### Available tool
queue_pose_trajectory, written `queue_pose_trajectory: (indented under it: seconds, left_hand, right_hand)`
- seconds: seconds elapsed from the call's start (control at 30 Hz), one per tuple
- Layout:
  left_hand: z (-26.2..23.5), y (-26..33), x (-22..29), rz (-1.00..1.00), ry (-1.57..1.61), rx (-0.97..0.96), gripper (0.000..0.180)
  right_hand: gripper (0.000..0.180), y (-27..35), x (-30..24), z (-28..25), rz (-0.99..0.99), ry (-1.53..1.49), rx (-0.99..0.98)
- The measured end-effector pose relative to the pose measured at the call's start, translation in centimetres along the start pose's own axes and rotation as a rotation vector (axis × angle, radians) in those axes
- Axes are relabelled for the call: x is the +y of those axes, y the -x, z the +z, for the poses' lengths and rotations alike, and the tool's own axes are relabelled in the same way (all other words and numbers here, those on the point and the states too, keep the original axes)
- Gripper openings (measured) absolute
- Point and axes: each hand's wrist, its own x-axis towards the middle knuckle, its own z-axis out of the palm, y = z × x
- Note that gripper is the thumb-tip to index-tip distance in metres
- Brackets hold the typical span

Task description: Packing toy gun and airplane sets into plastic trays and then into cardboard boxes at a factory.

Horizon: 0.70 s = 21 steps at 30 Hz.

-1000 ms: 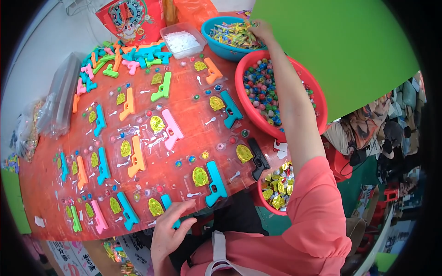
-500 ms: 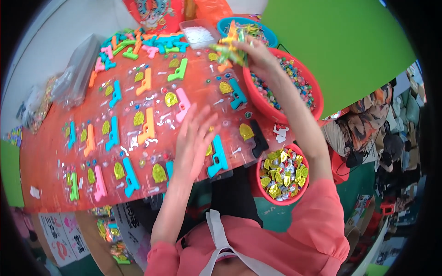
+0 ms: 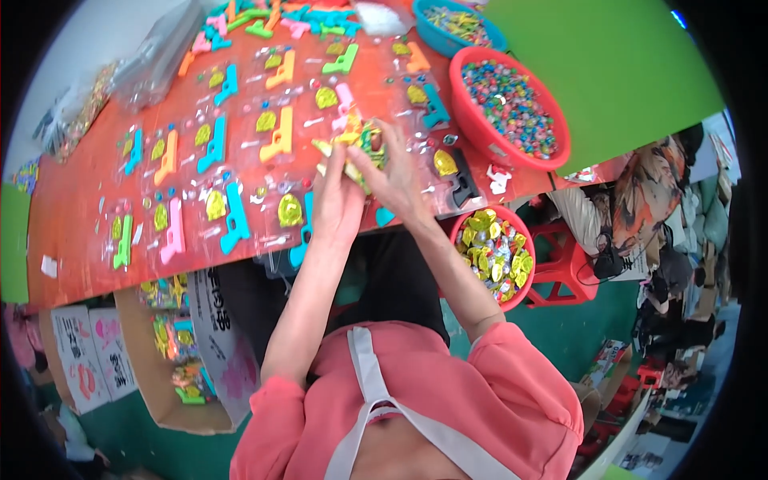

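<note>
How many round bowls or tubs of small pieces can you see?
3. A blue tub at the table's far right corner, a big red bowl just nearer, and a small red bowl below the table edge by the right hand. Others may be out of view.

A toy-packing workshop; red table [image 3: 72, 240] of plastic toy guns [image 3: 237, 218]; basins of small parts [image 3: 507, 108]

Head view, single fisheye: worn high, looking steeply down over the red tabletop [image 3: 96, 264]. Close to the person's chest. Edges curve toward the rim.
</note>
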Motion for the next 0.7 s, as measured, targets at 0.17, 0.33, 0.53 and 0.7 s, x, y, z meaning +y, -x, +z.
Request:
queue_pose_trajectory:
  seconds: [0.17, 0.33, 0.53, 0.7]
  left_hand:
    - [-1.0, -0.2, 1.8, 0.022, -0.041, 0.133, 0.033]
    - [2.0, 0.7, 4.3, -0.039, -0.244, 0.155, 0.034]
    - [1.4, 0.3, 3.2, -0.244, -0.327, 0.407, 0.047]
    - [1.5, -0.4, 2.9, -0.307, -0.273, 0.321, 0.046]
  right_hand:
    - [0.061, -1.2, -1.3, -0.6, 0.005, -0.046, -0.304]
    - [0.032, -12.1, 1.4, -6.9, -0.183, 0.095, -0.437]
    - [0.031, -29.5, 18.3, -18.1, -0.135, 0.822, -0.148]
    - [0.053, -34.4, 26.6, -19.6, -0.042, 0.821, -0.362]
